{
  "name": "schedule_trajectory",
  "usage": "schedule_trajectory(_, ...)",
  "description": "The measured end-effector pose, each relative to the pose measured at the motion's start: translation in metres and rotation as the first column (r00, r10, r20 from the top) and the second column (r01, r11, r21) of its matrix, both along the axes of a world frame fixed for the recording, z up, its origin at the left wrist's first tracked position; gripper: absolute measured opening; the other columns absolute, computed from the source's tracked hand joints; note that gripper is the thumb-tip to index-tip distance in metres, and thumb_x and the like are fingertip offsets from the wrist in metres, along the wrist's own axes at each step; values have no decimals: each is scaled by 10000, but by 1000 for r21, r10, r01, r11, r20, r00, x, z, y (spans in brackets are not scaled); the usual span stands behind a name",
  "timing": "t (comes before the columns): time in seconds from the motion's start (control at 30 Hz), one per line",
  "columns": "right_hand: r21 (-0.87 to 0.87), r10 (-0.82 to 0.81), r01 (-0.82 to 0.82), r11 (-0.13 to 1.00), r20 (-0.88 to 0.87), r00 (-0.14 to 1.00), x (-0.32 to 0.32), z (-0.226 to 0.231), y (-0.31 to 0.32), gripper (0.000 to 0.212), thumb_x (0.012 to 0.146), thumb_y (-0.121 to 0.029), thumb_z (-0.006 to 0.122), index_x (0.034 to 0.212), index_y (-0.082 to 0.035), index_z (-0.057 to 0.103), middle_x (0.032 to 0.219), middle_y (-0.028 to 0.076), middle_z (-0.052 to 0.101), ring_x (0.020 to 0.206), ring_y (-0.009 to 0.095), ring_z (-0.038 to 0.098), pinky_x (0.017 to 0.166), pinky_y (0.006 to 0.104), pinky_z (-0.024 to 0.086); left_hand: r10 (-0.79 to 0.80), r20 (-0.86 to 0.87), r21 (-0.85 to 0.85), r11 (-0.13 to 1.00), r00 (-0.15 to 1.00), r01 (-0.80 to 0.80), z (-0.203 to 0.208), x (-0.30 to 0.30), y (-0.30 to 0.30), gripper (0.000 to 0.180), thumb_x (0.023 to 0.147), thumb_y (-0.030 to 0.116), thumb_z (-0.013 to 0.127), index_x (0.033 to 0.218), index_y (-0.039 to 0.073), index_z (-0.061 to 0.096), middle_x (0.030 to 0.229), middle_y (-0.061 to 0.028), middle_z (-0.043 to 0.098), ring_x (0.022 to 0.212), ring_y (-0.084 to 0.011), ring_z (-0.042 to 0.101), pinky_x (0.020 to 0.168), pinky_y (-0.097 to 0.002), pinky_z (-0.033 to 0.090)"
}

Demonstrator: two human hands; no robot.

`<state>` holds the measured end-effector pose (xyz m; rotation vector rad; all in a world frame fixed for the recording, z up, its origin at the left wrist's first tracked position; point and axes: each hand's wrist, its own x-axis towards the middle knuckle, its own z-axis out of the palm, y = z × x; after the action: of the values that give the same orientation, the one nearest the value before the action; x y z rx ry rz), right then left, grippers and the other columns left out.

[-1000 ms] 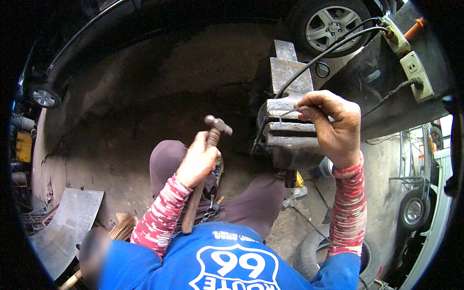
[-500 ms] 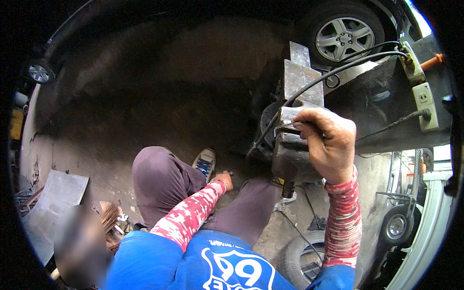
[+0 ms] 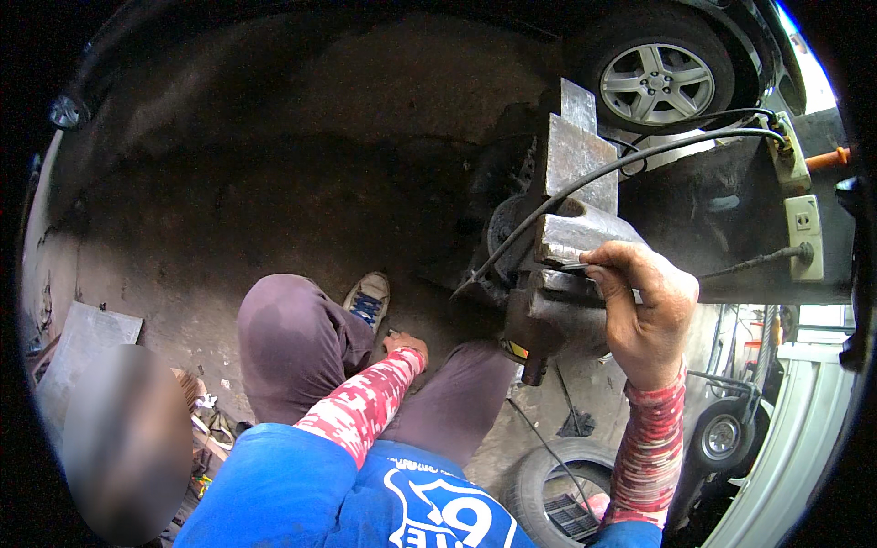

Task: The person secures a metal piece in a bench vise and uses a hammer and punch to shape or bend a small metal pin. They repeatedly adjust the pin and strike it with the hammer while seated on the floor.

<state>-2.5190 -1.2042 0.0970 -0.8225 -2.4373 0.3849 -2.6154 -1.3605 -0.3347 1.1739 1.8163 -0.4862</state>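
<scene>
A dark steel bench vise [image 3: 585, 217] stands on the right, its jaws a little apart. My right hand [image 3: 647, 306] pinches a thin metal piece, like a bent wire or rod [image 3: 572, 266], between thumb and forefinger. That piece lies at the gap between the jaws; most of it is hidden by the fingers and the vise. Down between my knees, beside the canvas shoe [image 3: 368, 301], is my left hand [image 3: 406, 346]. Its fingers are curled; whatever they might hold cannot be made out.
A black cable [image 3: 639, 155] crosses over the vise from a power outlet strip [image 3: 804, 239] at right. Car wheel [image 3: 656, 82] behind the vise; loose tire [image 3: 534, 484] on the floor near my right arm. Sheet metal [image 3: 87, 342] leans at left, near a blurred person.
The view has shifted slightly. The bent end of the metal piece stuck out left of the jaws before; now only a short bit shows at the gap. My left hand's fingers have turned inward.
</scene>
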Motion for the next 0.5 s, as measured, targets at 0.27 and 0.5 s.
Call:
schedule_trajectory(0.27,7,-26,26,1000,61,998,0,2,-4,142,804,58,721,928,-4,695,821,135,720,729,279,725,695,329,557,40,752,488,638,658,-596,112,38,51,314,836,135,563,1097,0,676,1146,-248,651,1144,-421,607,982,-476,495)
schedule_trajectory(0.5,-18,-114,116,993,102,988,-2,0,-15,182,817,141,683,948,15,692,896,133,744,849,236,733,792,316,555,-199,823,456,791,532,-408,144,38,49,334,833,220,641,1096,22,698,1120,-198,695,1175,-399,599,977,-502,470)
